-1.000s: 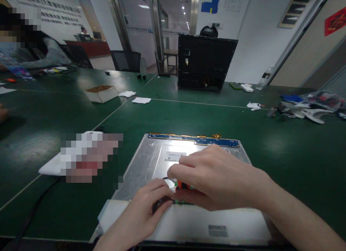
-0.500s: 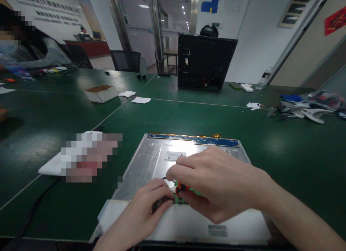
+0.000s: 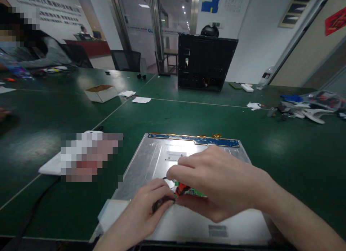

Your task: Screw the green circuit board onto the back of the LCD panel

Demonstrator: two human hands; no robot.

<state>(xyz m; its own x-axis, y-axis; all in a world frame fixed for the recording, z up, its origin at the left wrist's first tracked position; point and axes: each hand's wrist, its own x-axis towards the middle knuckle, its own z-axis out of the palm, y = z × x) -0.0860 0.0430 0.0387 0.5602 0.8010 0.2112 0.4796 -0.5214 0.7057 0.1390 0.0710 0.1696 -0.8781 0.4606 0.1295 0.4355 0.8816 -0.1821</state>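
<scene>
Orange and black, a small object [image 3: 182, 189] is grasped in our right hand [image 3: 209, 182], against a green circuit board [image 3: 199, 193] on the silvery panel [image 3: 143, 164] before us. Our left hand [image 3: 144, 206] curls just beside it; whether its fingers grip anything, we cannot tell.

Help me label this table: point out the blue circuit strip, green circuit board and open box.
Blue circuit strip [image 3: 202, 140]: head view, near its middle.
Green circuit board [image 3: 196, 192]: head view, uncovered patch.
Open box [image 3: 104, 95]: head view, outer wall.

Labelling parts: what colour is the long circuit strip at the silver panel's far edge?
The circuit strip is blue; head view.
</scene>
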